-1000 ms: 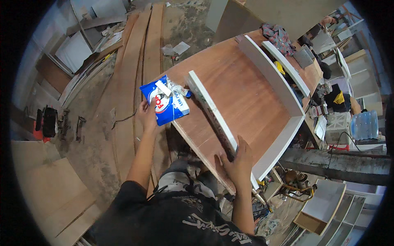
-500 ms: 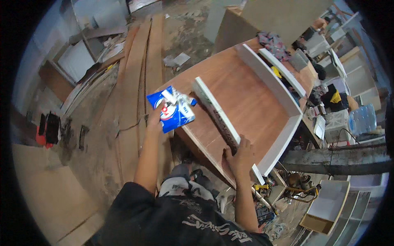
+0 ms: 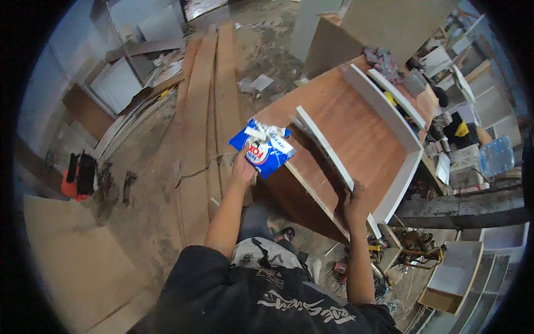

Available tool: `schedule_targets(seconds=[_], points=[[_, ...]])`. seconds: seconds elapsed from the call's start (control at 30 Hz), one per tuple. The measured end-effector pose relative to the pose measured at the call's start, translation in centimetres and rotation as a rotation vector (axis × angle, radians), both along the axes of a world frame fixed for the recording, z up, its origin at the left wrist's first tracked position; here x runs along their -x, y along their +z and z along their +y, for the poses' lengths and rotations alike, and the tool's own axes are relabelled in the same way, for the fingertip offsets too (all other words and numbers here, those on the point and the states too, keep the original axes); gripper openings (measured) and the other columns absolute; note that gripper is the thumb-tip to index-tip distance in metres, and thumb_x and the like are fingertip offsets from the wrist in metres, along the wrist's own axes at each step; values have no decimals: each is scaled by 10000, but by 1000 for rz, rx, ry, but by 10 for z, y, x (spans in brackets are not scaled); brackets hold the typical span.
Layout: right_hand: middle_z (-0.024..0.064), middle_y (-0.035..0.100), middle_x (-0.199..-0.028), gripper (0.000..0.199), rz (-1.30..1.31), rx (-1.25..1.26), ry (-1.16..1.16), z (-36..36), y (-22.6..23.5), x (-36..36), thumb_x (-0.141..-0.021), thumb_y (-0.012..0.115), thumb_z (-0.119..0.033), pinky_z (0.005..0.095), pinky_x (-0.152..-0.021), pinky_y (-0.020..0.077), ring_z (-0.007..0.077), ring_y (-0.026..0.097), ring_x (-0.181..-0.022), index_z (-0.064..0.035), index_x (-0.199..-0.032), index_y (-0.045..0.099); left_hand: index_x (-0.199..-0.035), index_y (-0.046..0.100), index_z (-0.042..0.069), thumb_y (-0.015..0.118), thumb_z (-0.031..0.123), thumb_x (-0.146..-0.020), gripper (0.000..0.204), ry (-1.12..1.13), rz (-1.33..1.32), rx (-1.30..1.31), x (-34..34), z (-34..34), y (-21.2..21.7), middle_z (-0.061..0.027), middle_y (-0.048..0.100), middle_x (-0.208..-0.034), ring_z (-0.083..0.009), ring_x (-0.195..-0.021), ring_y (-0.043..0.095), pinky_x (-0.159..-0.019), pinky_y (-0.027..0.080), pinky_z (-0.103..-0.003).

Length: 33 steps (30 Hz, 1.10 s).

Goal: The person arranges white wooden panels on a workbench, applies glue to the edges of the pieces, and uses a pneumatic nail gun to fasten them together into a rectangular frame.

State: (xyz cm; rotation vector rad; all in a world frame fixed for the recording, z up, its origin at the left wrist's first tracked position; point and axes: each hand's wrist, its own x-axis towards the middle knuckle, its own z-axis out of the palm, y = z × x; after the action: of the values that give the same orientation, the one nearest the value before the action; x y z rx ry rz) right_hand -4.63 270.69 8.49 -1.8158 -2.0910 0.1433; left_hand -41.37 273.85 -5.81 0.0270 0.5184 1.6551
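Note:
My left hand (image 3: 243,170) holds a blue and white plastic bag (image 3: 263,148) by its lower edge, above the near left corner of a large brown wooden cabinet panel (image 3: 356,125). My right hand (image 3: 354,202) grips the near end of a long white-edged board (image 3: 324,148) that stands on edge across the panel. Two more white boards (image 3: 384,106) stand upright along the far and right sides of the panel.
Long wooden planks (image 3: 208,111) lie on the dusty floor to the left. A red and black power tool (image 3: 79,175) sits far left. A flat board (image 3: 72,261) lies lower left. Tools and clutter (image 3: 411,247) crowd the floor at right, with shelving (image 3: 473,278) beyond.
The view has shifted so the panel sits further right. My left hand has carried the bag slightly lower along the panel's corner; my right hand stays on the board's near end.

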Motion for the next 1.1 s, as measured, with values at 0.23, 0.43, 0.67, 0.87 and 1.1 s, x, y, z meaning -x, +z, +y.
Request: schedule_targets(seconds=[0.23, 0.43, 0.67, 0.87, 1.1], points=[[214, 653, -1114, 392, -15, 27, -101, -4, -1, -7, -863, 670, -87, 491, -946, 450, 417, 614, -1062, -71, -1249, 610, -1393, 538, 71, 677, 349, -969, 525, -112, -58, -20, 20, -16, 4, -112, 622, -1372, -276, -1237, 610, -1079, 475, -469], [144, 671, -1115, 391, -79, 3, -187, -5, -10, -7, -846, 742, -205, 479, -970, 436, 351, 625, -1063, -116, -1207, 623, -1389, 541, 63, 730, 423, -920, 621, -176, -25, -39, 46, -21, 35, -96, 645, -1320, -262, -1205, 623, -1052, 496, -437], [100, 685, -1099, 381, -104, 3, -347, -4, -5, 14, -774, 810, -279, 472, -927, 478, 316, 645, -1030, -139, -1099, 671, -1404, 524, 64, 735, 416, -916, 638, -229, -78, -102, 49, -4, 66, -101, 613, -1367, -278, -1260, 582, -1101, 453, -458], [84, 685, -996, 307, -69, -50, -335, -10, -4, 18, -744, 815, -211, 436, -866, 492, 308, 652, -981, -136, -1008, 677, -1458, 483, 93, 718, 377, -926, 647, -209, -177, -191, 49, 25, 85, -111, 568, -1433, -316, -1329, 526, -1137, 403, -529], [81, 684, -903, 288, -23, -37, -327, -7, 5, 18, -700, 811, -157, 446, -822, 489, 295, 647, -925, -129, -955, 679, -1447, 509, 106, 694, 372, -924, 615, -212, -243, -298, 43, 51, 105, -111, 574, -1439, -318, -1327, 532, -1154, 386, -531]])
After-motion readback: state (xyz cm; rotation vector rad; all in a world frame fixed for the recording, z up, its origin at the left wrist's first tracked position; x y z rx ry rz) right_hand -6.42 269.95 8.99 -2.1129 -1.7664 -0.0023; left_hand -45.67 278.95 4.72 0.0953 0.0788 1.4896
